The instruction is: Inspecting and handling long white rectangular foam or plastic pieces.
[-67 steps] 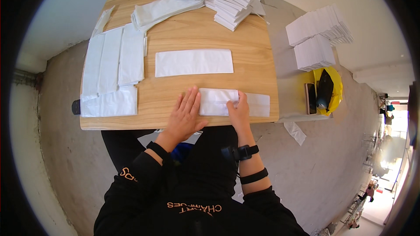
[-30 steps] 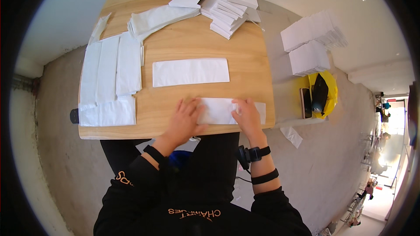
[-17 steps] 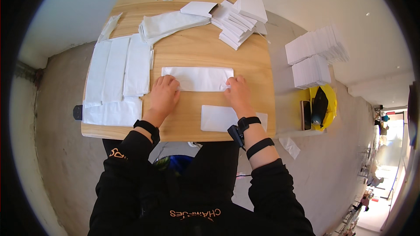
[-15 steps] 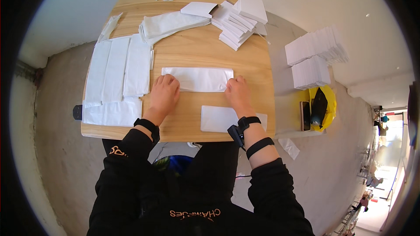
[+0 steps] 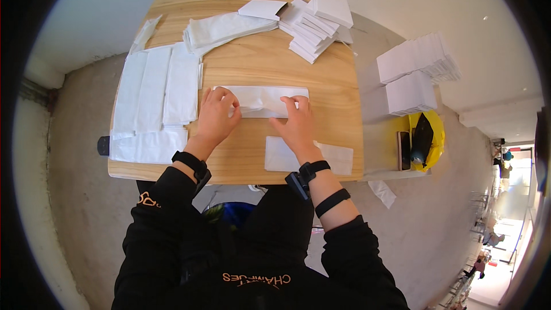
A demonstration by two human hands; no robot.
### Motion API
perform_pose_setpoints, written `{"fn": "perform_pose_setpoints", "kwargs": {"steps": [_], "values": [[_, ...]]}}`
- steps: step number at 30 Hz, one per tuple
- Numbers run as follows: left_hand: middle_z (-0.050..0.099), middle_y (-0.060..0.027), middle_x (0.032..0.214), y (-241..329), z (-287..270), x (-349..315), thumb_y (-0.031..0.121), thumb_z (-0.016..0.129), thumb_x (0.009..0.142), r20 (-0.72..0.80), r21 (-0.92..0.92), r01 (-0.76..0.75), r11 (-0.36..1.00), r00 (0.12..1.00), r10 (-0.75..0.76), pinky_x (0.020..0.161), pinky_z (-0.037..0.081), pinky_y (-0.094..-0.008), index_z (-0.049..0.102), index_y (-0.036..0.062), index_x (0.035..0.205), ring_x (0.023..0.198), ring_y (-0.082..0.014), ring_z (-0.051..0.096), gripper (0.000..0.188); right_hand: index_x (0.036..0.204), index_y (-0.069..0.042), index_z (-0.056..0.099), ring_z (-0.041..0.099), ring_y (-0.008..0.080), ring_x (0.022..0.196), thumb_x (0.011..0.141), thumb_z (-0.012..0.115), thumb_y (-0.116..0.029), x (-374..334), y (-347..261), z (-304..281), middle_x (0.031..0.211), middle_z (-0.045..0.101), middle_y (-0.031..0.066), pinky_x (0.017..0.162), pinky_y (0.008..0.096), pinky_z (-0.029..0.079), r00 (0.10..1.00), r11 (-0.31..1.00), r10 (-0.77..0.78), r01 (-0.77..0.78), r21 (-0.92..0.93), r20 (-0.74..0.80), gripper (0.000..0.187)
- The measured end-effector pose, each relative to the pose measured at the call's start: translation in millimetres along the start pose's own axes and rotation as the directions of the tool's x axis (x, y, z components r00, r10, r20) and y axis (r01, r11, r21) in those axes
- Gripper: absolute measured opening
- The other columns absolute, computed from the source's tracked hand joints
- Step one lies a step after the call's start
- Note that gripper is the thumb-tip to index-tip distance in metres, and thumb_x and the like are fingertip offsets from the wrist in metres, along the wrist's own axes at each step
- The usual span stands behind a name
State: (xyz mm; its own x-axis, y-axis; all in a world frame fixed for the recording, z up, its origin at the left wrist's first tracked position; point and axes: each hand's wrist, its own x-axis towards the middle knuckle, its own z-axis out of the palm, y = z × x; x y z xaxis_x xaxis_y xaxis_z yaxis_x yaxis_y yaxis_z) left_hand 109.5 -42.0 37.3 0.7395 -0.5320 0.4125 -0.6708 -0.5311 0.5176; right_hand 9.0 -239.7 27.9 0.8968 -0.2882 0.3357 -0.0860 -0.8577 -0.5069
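A thin, flat white packet (image 5: 264, 94), wrinkled along its middle, lies crosswise on the wooden table in front of me. My left hand (image 5: 218, 113) is at its left end, with curled fingers and thumb holding its near edge. Over the right end is my right hand (image 5: 296, 121), its thumb and bent fingers spread apart. Just nearer to me lies a flat white box (image 5: 280, 153), partly covered by my right wrist.
Flat white sleeves (image 5: 150, 89) cover the table's left side. More white sleeves (image 5: 224, 30) and a heap of white boxes (image 5: 313, 28) sit at the back. To the right are stacked white boxes (image 5: 408, 92), a yellow bag (image 5: 436, 143) and a phone (image 5: 404, 150).
My right hand has moved left from the packet's right end, and its fingers have spread. My left hand has shifted slightly inward, and the packet's surface has become more wrinkled.
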Motion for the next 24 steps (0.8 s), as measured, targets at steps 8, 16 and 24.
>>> {"fn": "perform_pose_setpoints", "kwargs": {"steps": [8,16,24], "values": [[0.056,-0.0122,0.095,15,-34,-22,0.001,0.065,0.076,0.091,-0.147,-0.007,0.989,0.996,0.020,0.091,0.043,-0.0458,0.056,0.0040,0.081,0.095,-0.0332,0.055,0.011,0.094,-0.009,0.067,0.053,0.0302,0.098,0.068,0.070,0.001,-4,37,9,0.099,0.056,0.0108,0.086,0.0409,0.045,0.971,0.986,0.164,-0.162,0.027,-0.173,0.028],[0.056,-0.0125,0.100,18,-38,-83,0.003,0.068,0.076,0.132,-0.038,-0.016,0.999,0.991,0.021,0.091,0.043,-0.0470,0.056,0.0047,0.085,0.102,-0.0333,0.055,0.015,0.098,-0.007,0.067,0.060,0.0146,0.089,0.077,0.058,0.010,-39,16,-15,0.100,0.059,0.0053,0.075,0.0244,0.050,0.809,0.389,0.539,-0.488,0.781,0.237,0.028],[0.060,-0.0135,0.105,88,-13,-59,0.007,0.073,0.073,0.071,-0.302,0.052,0.952,0.997,-0.032,0.086,0.047,-0.0407,0.062,0.0045,0.096,0.098,-0.0343,0.058,0.026,0.101,-0.003,0.066,0.062,0.0143,0.090,0.088,0.059,0.004,-66,-21,-21,0.099,0.057,0.0049,0.076,0.0246,0.053,0.935,0.640,0.354,-0.264,0.722,0.028,0.017]]}}
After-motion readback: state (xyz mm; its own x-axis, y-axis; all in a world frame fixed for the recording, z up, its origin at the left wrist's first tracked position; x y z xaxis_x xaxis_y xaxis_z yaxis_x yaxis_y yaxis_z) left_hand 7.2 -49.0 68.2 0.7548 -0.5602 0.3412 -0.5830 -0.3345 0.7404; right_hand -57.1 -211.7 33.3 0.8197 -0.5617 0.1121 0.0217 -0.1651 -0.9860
